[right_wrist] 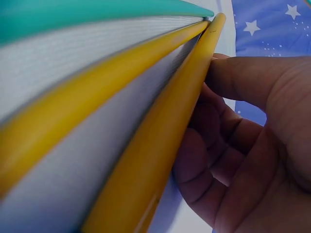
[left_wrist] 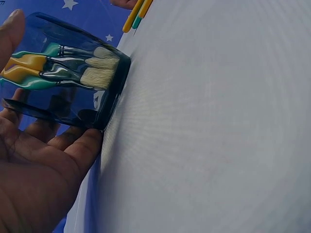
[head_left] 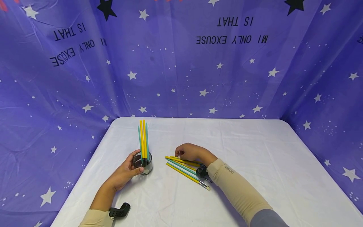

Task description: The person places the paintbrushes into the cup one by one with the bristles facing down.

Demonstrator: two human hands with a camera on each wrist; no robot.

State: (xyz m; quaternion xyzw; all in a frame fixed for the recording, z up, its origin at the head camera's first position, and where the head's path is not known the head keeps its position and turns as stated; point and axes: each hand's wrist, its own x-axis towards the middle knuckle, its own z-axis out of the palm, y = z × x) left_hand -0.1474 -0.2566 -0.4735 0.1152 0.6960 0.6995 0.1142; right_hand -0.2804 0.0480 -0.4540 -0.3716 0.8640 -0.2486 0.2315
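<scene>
My left hand (head_left: 125, 172) grips a dark see-through glass cup (head_left: 147, 169) standing on the table. Inside, two yellow paintbrushes (head_left: 143, 138) and two teal paintbrushes (head_left: 147, 138) lean with their bristles (left_wrist: 99, 73) down. In the right wrist view, my right hand's curled thumb and fingers (right_wrist: 192, 165) hold a yellow paintbrush (right_wrist: 160, 126) by its handle; their tips are partly hidden behind it. From the head, my right hand (head_left: 190, 152) is over the far side of a loose group of yellow and teal paintbrushes (head_left: 182, 171).
A white cloth (head_left: 241, 151) covers the table. Purple star-patterned curtains (head_left: 181, 69) stand around its back and sides. Black wrist cameras sit on the left wrist (head_left: 120, 210) and right wrist (head_left: 202, 171); the right one hides part of the loose brushes.
</scene>
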